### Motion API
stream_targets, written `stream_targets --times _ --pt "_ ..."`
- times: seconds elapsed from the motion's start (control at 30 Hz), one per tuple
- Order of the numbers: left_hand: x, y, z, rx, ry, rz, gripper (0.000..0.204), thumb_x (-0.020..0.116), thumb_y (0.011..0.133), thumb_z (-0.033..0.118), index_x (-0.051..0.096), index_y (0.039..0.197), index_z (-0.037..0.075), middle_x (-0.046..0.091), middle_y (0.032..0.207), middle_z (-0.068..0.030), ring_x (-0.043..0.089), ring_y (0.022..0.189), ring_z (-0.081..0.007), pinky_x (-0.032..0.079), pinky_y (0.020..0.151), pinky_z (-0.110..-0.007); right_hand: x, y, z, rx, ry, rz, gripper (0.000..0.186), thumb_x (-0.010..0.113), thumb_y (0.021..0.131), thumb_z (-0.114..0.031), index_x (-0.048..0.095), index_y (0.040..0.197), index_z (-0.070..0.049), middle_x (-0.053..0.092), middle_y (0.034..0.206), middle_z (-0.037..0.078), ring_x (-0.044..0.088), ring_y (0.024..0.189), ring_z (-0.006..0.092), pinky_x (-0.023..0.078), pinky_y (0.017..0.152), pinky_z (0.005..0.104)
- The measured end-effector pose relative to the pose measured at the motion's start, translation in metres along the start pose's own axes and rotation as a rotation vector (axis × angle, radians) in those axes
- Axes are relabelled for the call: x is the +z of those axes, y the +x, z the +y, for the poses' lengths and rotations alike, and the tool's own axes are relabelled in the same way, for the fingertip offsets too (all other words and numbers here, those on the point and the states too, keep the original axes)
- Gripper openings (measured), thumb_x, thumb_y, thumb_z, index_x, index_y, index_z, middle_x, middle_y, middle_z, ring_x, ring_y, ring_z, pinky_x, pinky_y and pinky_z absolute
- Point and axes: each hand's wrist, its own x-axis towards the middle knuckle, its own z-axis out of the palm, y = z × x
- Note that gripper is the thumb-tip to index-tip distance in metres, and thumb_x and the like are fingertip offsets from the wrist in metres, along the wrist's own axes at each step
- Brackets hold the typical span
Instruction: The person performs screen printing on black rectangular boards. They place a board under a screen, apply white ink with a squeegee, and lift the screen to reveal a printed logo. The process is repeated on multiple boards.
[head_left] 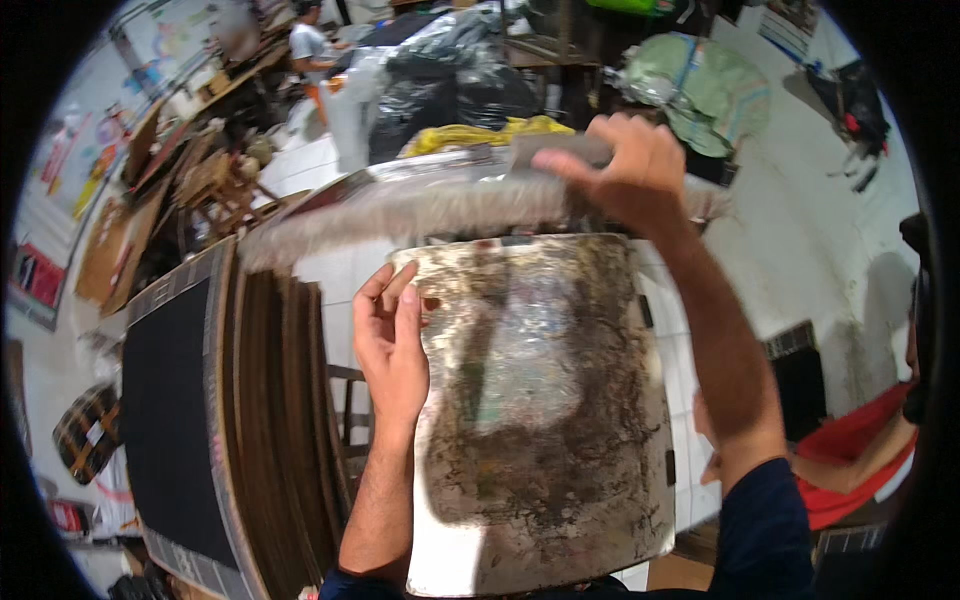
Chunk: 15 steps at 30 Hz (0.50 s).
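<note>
A person's right hand (640, 165) grips a grey bar (565, 152) at a long, motion-blurred frame (420, 208), near the far edge of a pale, dark-stained board (550, 400). The left hand (392, 340), empty, has its fingers loosely bent and thumb apart at the board's upper left edge; contact is unclear. Flat panels (275, 400) stand stacked to the left.

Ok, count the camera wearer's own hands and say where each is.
2. The left hand is open at the upper left edge of the stained board; the right hand grips a grey block beyond the board's far edge. Neither is hidden.
</note>
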Motion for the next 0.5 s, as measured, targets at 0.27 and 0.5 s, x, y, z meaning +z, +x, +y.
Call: stream_targets --times 0.27,0.5 --pt "-0.253 -0.194 0.055 -0.034 1.495 0.591 0.034 0.064 0.098 0.015 0.068 0.129 0.002 0.066 0.135 -0.0171 0.059 0.122 -0.0373 0.042 0.108 -0.049 0.041 0.103 0.053 0.402 0.062 -0.643 0.102 0.056 0.076 -0.091 0.073 0.125 -0.004 0.075 0.116 0.022 0.071 0.112 0.0369 0.055 0.097 0.0465" --pt "-0.378 -0.365 0.112 -0.423 1.646 0.426 0.038 0.073 0.094 0.028 0.074 0.132 0.024 0.059 0.148 -0.0155 0.051 0.138 -0.0411 0.04 0.114 -0.051 0.063 0.146 0.077 0.468 0.108 -0.829 0.103 0.054 0.078 -0.091 0.071 0.129 -0.003 0.071 0.125 0.025 0.066 0.121 0.0382 0.049 0.103 0.0472"
